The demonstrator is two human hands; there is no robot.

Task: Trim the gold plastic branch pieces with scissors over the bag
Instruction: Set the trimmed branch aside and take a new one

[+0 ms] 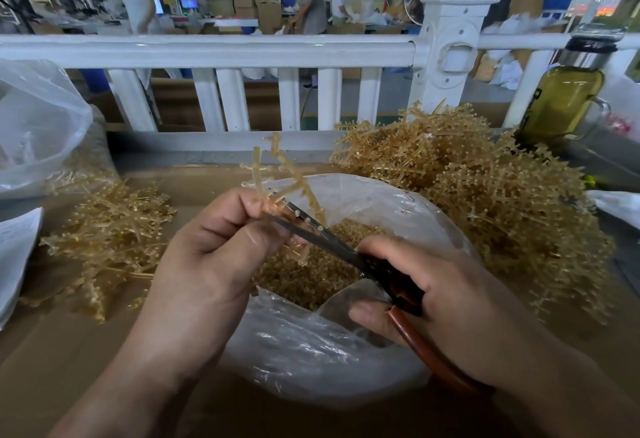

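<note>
Nearest you, both forearms come in over the brown cardboard work surface [52,351]. Your right hand [426,302] is wrapped round the scissors [332,247], fingers thru the dark handle, a reddish-brown handle loop running back along your wrist. Your left hand [214,257] is pinched w/ thumb and fingers on a gold branch piece [273,174], holding it upright so its twigs fan up above the knuckles. The scissor blades point up-left, slightly parted, and reach the branch stem right at your left fingertips. All this sits over the clear plastic bag [311,351], mouth open, w/ a bed of small gold offcuts [311,264] inside.

Left of the bag lies a looser spread of gold branches [110,226] on the cardboard. Right of it, a much bigger heaped pile of branches [485,195]. Another clear bag [38,126] sits far left. Behind the big pile stands a bottle of yellow-green liquid [568,91] w/ a dark cap. Beyond that, a white railing [207,53], then a workshop w/ boxes and ppl standing.
</note>
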